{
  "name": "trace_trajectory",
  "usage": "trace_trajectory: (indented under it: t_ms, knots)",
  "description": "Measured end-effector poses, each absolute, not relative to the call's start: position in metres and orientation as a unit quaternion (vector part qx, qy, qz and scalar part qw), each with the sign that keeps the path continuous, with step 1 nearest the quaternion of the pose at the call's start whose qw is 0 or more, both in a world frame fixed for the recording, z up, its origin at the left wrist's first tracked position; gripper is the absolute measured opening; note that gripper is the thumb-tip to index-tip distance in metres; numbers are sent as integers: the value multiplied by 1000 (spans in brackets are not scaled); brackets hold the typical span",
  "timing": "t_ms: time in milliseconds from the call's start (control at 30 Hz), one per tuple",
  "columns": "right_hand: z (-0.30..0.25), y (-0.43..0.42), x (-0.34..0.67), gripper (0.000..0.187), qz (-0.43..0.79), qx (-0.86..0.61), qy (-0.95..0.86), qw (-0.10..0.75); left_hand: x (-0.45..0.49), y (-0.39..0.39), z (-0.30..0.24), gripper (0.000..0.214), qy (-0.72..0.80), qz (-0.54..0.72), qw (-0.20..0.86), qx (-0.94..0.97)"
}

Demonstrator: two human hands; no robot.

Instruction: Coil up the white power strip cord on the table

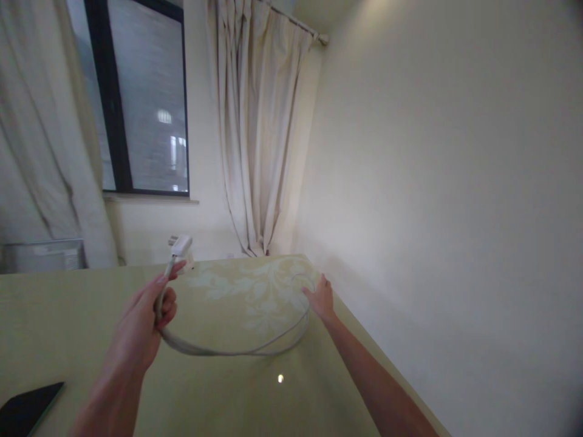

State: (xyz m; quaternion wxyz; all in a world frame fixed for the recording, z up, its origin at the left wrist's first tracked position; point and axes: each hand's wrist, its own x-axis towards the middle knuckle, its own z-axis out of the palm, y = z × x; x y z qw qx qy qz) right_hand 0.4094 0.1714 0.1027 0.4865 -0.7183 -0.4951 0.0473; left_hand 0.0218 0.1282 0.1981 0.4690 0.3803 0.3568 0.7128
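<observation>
My left hand (152, 309) is closed around a bundle of pale cable (204, 351), raised above the table. A white plug (181, 245) with metal prongs sticks up past its fingers, and part of another white piece shows just behind it. From this hand the cable sags in a wide loop to the right. At the loop's far end, my right hand (320, 297) has the cable between thumb and fingers, the thumb pointing left. The exact grip there is partly hidden.
The pale green table (218, 400) has a white floral pattern at its far end and meets the wall (437, 200) on the right. A black flat object (30, 408) lies lower left. Curtains (259, 121) and a dark-framed window (148, 97) stand behind.
</observation>
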Motion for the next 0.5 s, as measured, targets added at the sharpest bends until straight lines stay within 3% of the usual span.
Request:
trace_trajectory:
  t_ms: [133,333,500]
  knots:
    - [127,153,347,36,145,-604,-616,485,46,121,201,52,341,715,476,381]
    - [157,90,235,53,399,-373,-715,437,68,106,198,57,385,690,416,451]
    - [161,82,199,21,381,-353,-707,480,75,93,201,54,420,652,357,520]
